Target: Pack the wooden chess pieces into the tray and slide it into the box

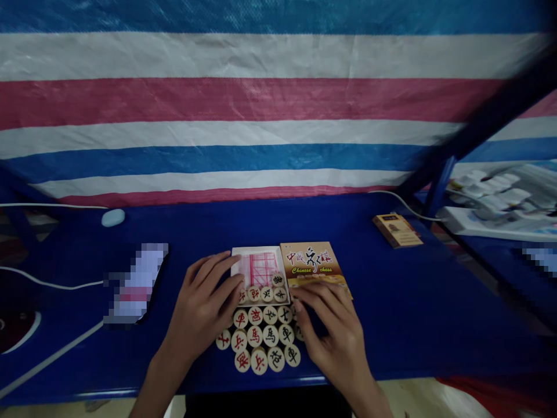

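A shallow white box (284, 258) lies on the blue table, with a red-lined sheet (263, 267) and several Chinese chess pieces (267, 294) inside. Leaning against its right side is the printed Chinese chess lid (311, 261). My left hand (204, 305) spreads its fingers over the box's left edge, the fingertips close to the nearest pieces. At the right front corner of the box, the thumb and fingertips of my right hand (333, 319) come together beside the pieces; what is between them is hidden. Rows of loose round pieces (270, 335), red and black, lie between my hands.
To the left are a phone (138, 281) with a cable and a small pale-blue case (113, 217). A small brown-and-yellow box (397, 230) lies at the right. Beyond it stands a white power strip (491, 223). Striped sheeting (243, 98) hangs behind the table.
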Tool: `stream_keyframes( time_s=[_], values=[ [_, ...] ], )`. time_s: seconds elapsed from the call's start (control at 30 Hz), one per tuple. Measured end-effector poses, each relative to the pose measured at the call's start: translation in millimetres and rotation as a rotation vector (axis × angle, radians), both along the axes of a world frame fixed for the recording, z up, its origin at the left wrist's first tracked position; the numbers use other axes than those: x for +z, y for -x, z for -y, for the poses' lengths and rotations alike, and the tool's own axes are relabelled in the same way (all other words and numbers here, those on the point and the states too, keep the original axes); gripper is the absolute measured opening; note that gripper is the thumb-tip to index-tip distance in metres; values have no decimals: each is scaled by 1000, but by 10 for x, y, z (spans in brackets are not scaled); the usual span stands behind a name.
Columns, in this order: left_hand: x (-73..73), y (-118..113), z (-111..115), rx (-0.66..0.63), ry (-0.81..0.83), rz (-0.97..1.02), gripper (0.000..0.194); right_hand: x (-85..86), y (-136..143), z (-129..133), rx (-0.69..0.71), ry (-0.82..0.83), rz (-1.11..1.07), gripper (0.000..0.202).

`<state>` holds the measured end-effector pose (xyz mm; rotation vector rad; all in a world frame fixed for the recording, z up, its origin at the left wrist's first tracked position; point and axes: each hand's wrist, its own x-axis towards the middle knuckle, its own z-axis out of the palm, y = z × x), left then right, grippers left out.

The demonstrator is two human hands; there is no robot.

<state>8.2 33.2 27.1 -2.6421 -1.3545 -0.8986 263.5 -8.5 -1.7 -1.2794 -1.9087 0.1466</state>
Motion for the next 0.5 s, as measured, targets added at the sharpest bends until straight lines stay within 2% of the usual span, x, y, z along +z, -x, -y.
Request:
stream_keyframes(
  time_s=[0.17,0.27,0.37,0.5],
  values=[
    [-60,-14,399,56,21,253,21,-49,-65,306,11,47,10,22],
    [-108,-10,616,45,81,323,16,-63,-63,455,40,46,2,24],
    [-168,8,787,51,98,309,14,-108,-31,588,76,18,7,28],
    [-317,14,961,53,31,188,19,-218,22,697,92,-10,47,33]
  ],
)
